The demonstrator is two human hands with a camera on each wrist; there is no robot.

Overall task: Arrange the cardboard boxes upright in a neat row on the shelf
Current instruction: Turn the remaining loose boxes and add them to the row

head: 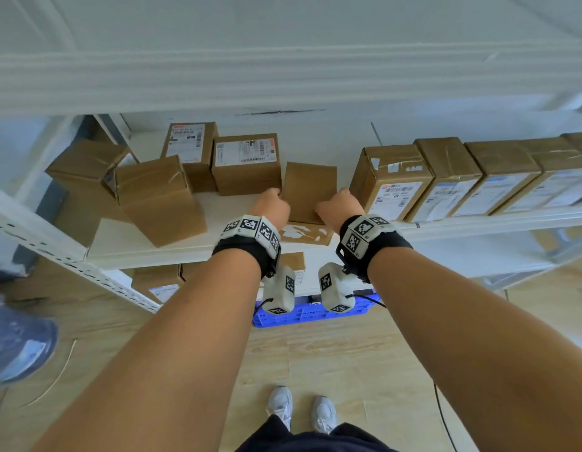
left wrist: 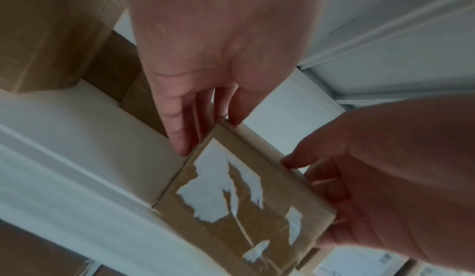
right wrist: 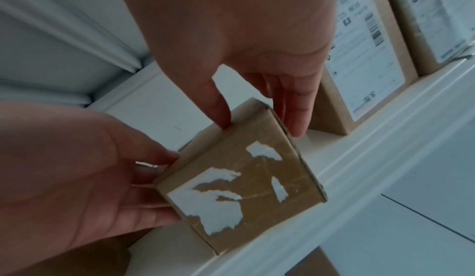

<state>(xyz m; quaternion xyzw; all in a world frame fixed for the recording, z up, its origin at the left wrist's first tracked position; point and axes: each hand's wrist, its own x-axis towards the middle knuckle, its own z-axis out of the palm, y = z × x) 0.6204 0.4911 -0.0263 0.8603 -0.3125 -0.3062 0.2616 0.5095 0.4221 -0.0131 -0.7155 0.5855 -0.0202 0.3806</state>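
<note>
A small cardboard box (head: 310, 190) with torn white label scraps on its front (left wrist: 231, 199) (right wrist: 244, 189) stands at the front edge of the white shelf (head: 152, 243). My left hand (head: 272, 203) (left wrist: 208, 136) holds its left side, thumb on top. On the right side my right hand (head: 340, 205) (right wrist: 262, 130) pinches the top edge between thumb and fingers. Just right of it, a row of several upright labelled boxes (head: 392, 184) begins. Loose boxes lie to the left: a tilted one (head: 159, 200), another behind it (head: 87, 171), and two labelled ones (head: 190, 148) (head: 247, 161).
The upper shelf board (head: 283, 83) hangs low over the boxes. A blue crate (head: 302, 313) sits on the floor under the shelf, and more boxes (head: 155, 282) are on the lower level. Another person's shoe (head: 18, 347) is at the left.
</note>
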